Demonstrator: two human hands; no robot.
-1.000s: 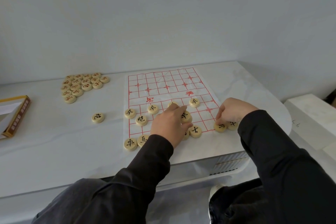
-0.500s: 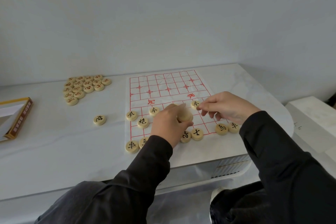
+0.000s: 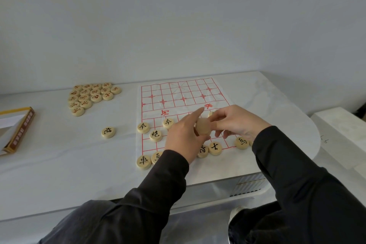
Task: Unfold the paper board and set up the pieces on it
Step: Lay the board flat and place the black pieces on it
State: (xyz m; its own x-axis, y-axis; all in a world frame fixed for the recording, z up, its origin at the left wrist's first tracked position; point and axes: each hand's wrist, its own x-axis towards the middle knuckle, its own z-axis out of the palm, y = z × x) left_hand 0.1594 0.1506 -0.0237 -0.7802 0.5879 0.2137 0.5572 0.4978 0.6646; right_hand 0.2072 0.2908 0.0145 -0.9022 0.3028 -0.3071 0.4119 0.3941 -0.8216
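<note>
Left hand (image 3: 184, 138) raised over near half of board (image 3: 178, 95). Thumb and curled fingers (image 3: 199, 114) grip one piece (image 3: 203, 128), blank face toward camera, clear of the paper; index lies along its top. Right hand (image 3: 237, 123) alongside, its fingers (image 3: 217, 125) curled, tips at the piece's right rim. Touching, by the look; whether they grip it, cannot tell.

Board flat on counter (image 3: 59, 164), toward the right end, near edge close to counter's front edge.

Count:
- Black-lettered men (image 3: 155, 135) on board's near half: ten in view, three partly hidden by hands or sleeves.
- One stray (image 3: 108, 132) on bare counter, just left of board.
- Red-lettered heap (image 3: 93, 96) toward far left of counter, well apart from board: about sixteen, packed touching in a rough triangle.
- One box (image 3: 17, 130), open, yellow-rimmed, at counter's left edge.
- One piece in hand.

Far half of board carries no men.
</note>
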